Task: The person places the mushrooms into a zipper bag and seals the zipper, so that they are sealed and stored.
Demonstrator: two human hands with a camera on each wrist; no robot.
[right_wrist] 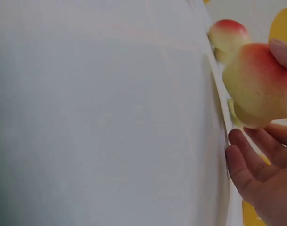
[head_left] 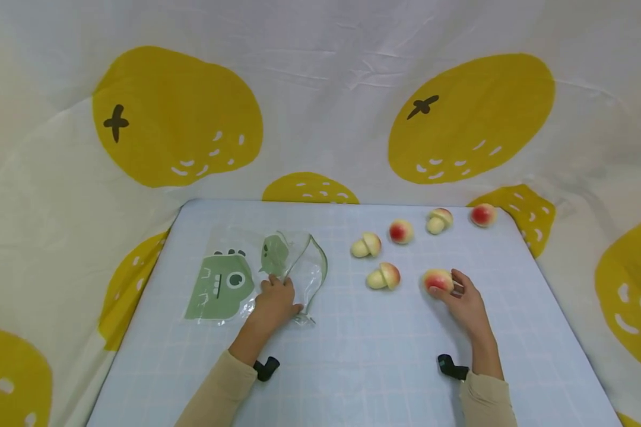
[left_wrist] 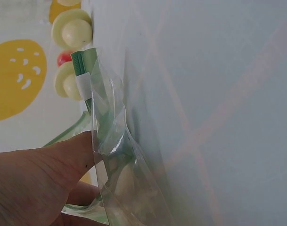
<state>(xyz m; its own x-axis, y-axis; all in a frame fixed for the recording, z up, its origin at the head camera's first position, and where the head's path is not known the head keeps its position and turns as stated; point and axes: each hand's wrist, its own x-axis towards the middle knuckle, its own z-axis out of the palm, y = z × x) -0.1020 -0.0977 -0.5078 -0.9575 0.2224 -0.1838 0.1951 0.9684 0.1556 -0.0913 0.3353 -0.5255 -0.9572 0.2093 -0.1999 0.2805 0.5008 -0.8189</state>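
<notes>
A clear zip bag point(head_left: 221, 287) with a green one-eyed monster print lies on the left of the table, its green-edged mouth bowed open toward the right. My left hand point(head_left: 274, 302) grips the bag near this mouth. In the left wrist view, the thumb point(left_wrist: 77, 150) meets the clear film; the fingertips are hidden behind it. On the right, my right hand point(head_left: 465, 299) holds a toy mushroom point(head_left: 438, 280) with a red and cream cap between thumb and fingers. The right wrist view shows the held mushroom point(right_wrist: 258, 82) cap up, with its stem below.
More toy mushrooms lie between and beyond my hands: one on its side point(head_left: 383, 276), another point(head_left: 366, 244) behind it, a red-capped one point(head_left: 400, 231), one farther back point(head_left: 439, 220), and one near the far right corner point(head_left: 483, 214). A patterned curtain point(head_left: 326, 118) hangs behind the table.
</notes>
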